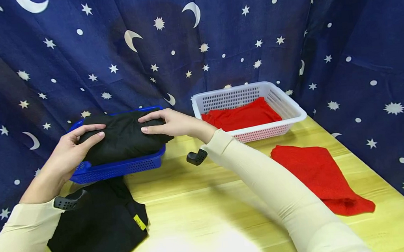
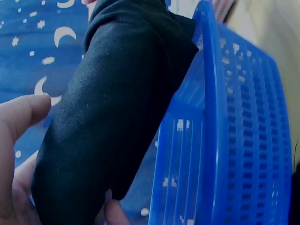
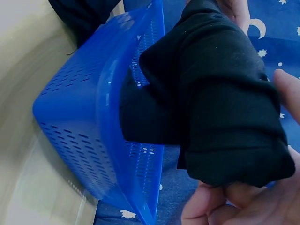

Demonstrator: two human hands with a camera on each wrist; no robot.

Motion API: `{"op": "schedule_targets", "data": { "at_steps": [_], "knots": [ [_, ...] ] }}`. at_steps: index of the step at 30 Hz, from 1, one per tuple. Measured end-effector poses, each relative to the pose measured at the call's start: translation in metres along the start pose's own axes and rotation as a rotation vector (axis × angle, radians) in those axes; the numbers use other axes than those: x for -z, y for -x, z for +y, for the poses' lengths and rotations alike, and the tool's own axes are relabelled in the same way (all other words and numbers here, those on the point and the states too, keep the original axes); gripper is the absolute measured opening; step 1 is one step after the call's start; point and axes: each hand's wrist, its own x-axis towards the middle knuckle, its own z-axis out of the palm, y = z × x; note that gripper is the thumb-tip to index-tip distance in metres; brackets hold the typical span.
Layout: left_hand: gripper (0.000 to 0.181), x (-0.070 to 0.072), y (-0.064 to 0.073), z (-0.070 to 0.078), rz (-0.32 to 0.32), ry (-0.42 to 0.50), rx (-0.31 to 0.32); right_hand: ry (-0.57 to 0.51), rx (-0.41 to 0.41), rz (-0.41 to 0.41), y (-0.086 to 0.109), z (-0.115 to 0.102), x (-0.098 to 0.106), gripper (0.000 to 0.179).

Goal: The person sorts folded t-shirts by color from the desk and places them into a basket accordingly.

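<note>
Sleeves (image 1: 274,187) of cream fabric extend over a yellow wood-grain desk (image 1: 180,207). At the near left lies a flat black cloth garment (image 1: 99,229) with a small yellow label (image 1: 139,222); to the right lies a folded red cloth (image 1: 323,179). Farther in, the left hand (image 1: 63,154) and right hand (image 1: 177,123) grip opposite ends of a folded black cloth bundle (image 1: 125,142), their fingers bent round it and parted by its thickness. The bundle sits over the mouth of a blue perforated plastic basket (image 1: 127,166); whether it touches the bottom is hard to tell. Beyond, to the right, a white perforated plastic basket (image 1: 252,130) holds a bright red cloth piece (image 1: 247,115). Behind everything hangs a navy curtain (image 1: 181,44) patterned with moons and stars.
</note>
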Motion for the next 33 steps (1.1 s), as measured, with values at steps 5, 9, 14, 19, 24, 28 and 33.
{"op": "schedule_targets", "data": {
  "at_steps": [5,9,14,19,24,28,33],
  "knots": [
    [0.045,0.013,-0.010,-0.009,0.033,-0.012,0.010,0.022,-0.010,0.001,-0.021,-0.003,-0.006,0.051],
    [0.056,0.022,-0.016,-0.014,0.034,-0.067,0.059,0.051,-0.038,-0.014,-0.036,-0.005,-0.013,0.053],
    [0.071,0.031,-0.020,-0.024,0.019,-0.139,0.120,0.070,-0.062,-0.035,-0.053,-0.005,-0.023,0.053],
    [0.075,0.037,-0.025,-0.035,-0.028,-0.169,0.157,0.087,-0.103,-0.063,-0.066,-0.003,-0.034,0.055],
    [0.076,0.039,-0.031,-0.042,-0.057,-0.195,0.179,0.162,-0.141,-0.068,-0.074,-0.003,-0.041,0.056],
    [0.077,0.035,-0.035,-0.043,-0.059,-0.229,0.182,0.236,-0.173,-0.037,-0.080,-0.001,-0.044,0.055],
    [0.076,0.030,-0.039,-0.050,-0.088,-0.258,0.199,0.285,-0.244,-0.037,-0.083,-0.005,-0.053,0.055]
  ]
}}
